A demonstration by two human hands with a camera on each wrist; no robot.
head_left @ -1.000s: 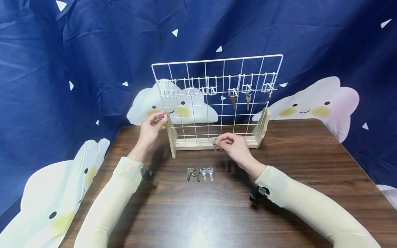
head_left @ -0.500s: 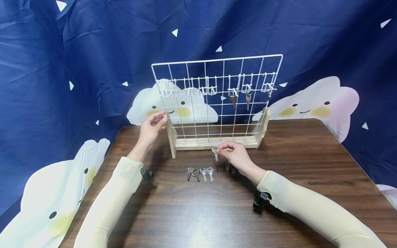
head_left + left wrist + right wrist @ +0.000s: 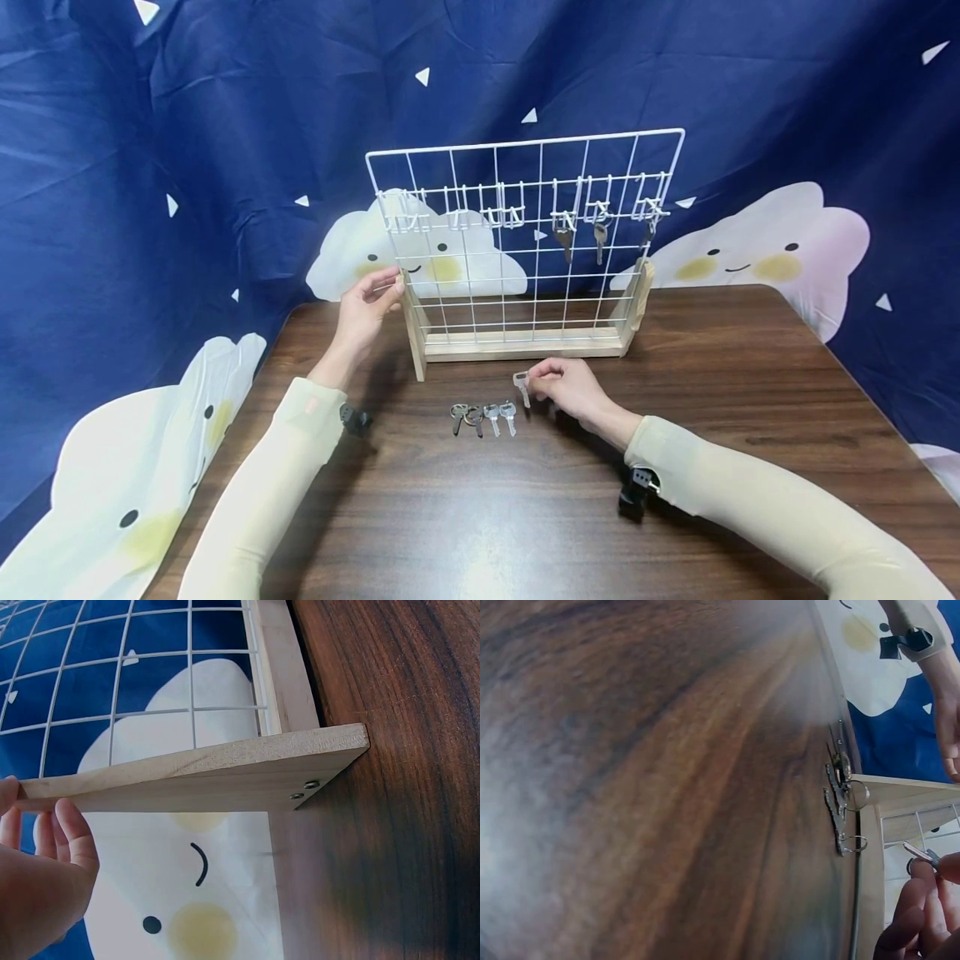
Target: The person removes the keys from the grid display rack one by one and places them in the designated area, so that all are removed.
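A white wire grid rack in a wooden stand stands at the back of the table. My left hand pinches the upper end of the stand's left side board, thumb and fingers on opposite faces. My right hand pinches a silver key between thumb and fingertips, to the right of a row of several keys lying on the table. In the right wrist view the pinched key is seen nearly edge-on. A brown key and a silver key hang from hooks on the grid.
White hooks line the grid's upper part; a dark key hangs at its right end. A dark blue curtain with cloud figures hangs behind the brown wooden table. Each wrist bears a strapped black camera.
My right hand has moved down and toward me with the key, from the stand's base to just above the row of keys. My left hand stays on the side board.
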